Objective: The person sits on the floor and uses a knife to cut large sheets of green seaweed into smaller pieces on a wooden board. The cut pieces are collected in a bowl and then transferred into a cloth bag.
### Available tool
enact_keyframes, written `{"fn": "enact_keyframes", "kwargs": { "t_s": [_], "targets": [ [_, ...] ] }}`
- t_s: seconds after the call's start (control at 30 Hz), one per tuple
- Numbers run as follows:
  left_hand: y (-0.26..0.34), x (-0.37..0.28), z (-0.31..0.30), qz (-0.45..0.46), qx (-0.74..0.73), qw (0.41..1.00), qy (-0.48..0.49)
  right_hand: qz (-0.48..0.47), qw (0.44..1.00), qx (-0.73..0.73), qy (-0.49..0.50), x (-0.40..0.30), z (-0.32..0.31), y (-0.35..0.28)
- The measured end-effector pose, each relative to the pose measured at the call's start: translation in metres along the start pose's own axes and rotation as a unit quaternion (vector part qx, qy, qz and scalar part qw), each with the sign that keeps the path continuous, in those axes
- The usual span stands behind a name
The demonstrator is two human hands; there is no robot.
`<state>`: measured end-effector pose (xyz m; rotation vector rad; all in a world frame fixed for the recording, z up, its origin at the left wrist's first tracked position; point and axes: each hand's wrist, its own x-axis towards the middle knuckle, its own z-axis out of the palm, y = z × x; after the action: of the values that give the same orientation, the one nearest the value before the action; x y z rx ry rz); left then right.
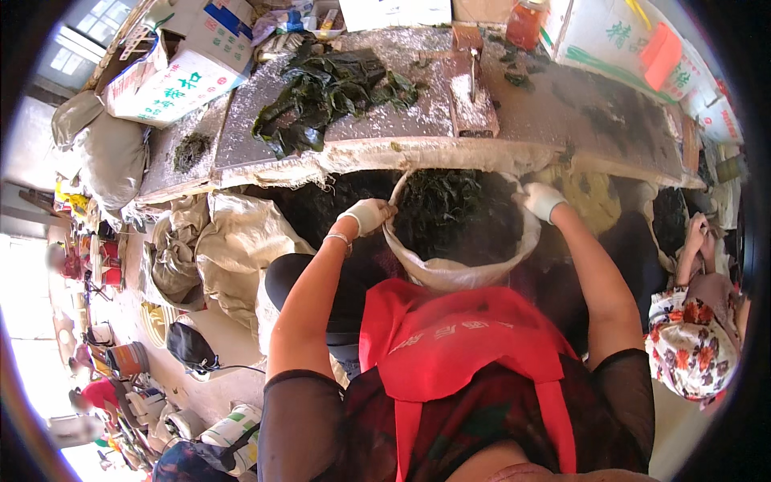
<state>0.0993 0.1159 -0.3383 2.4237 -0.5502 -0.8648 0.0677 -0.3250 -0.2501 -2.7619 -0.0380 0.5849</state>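
An open woven sack (464,274) stands below the table's front edge, between my knees, its mouth rolled to a rim. Dark green kelp (443,196) lies inside it. My left hand (368,215), in a pale glove that leaves the fingertips bare, grips the sack's rim at the left. The right side of the rim is held by my right hand (539,200), gloved the same way. On the table (409,123), dusted with white grains, lies a heap of wet dark kelp (337,84). A wooden block (473,105) with an upright metal piece stands to its right.
Printed cartons stand at the table's back left (181,90) and back right (608,42), near a jar (526,24) of reddish contents. Full sacks (111,150) lean at the left end. Crumpled sacks (241,241) lie beside my left leg. A co-worker (692,337) sits close at the right.
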Motion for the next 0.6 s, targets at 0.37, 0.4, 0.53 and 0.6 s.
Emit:
{"fn": "enact_keyframes", "kwargs": {
  "t_s": [0.37, 0.4, 0.53, 0.6],
  "targets": [
    [0.069, -0.064, -0.008, -0.020, 0.021, 0.995, 0.098, -0.195, 0.949, -0.248, 0.003, -0.078, -0.007, -0.001],
    [0.076, -0.071, -0.009, -0.012, -0.014, 0.995, 0.096, -0.222, 0.933, -0.281, 0.001, -0.094, -0.008, 0.005],
    [0.079, -0.085, -0.011, -0.008, 0.084, 0.993, 0.087, -0.248, 0.922, -0.296, 0.013, -0.116, -0.013, 0.022],
    [0.089, -0.075, -0.009, 0.006, 0.123, 0.988, 0.089, -0.280, 0.897, -0.339, 0.047, -0.120, -0.008, 0.027]
  ]
}}
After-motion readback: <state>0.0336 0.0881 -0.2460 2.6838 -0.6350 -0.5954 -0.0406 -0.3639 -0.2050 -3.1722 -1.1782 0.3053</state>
